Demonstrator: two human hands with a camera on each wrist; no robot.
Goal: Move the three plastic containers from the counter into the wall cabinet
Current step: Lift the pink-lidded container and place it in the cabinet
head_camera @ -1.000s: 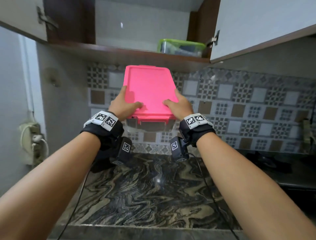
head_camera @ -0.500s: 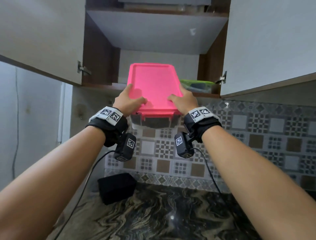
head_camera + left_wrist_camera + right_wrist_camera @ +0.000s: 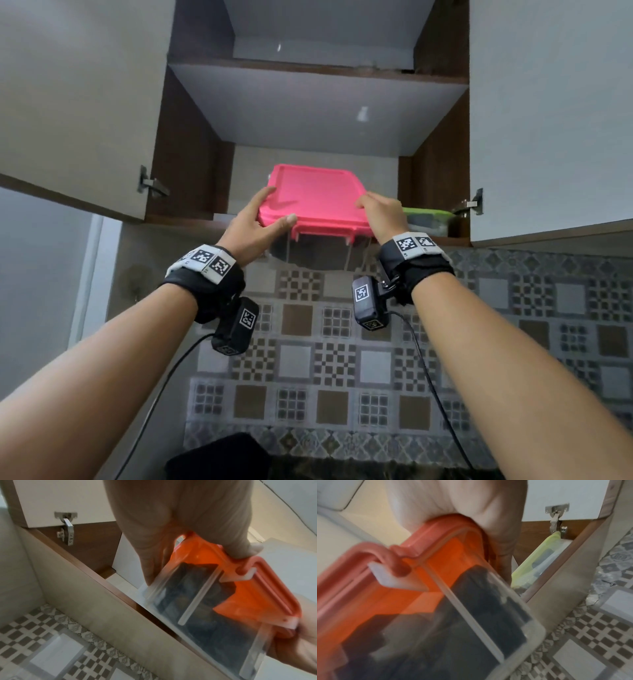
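**Pink-lidded container at the cabinet's lower shelf**

Both hands hold the pink-lidded container (image 3: 313,200) by its near corners: the left hand (image 3: 253,228) with thumb on the lid and fingers curled along the side, the right hand (image 3: 385,214) wrapped round the opposite corner. Its clear body (dark contents inside) sits at the front edge of the wall cabinet (image 3: 191,164). Just beyond the right hand, a green-lidded container (image 3: 428,219) rests on the same shelf.
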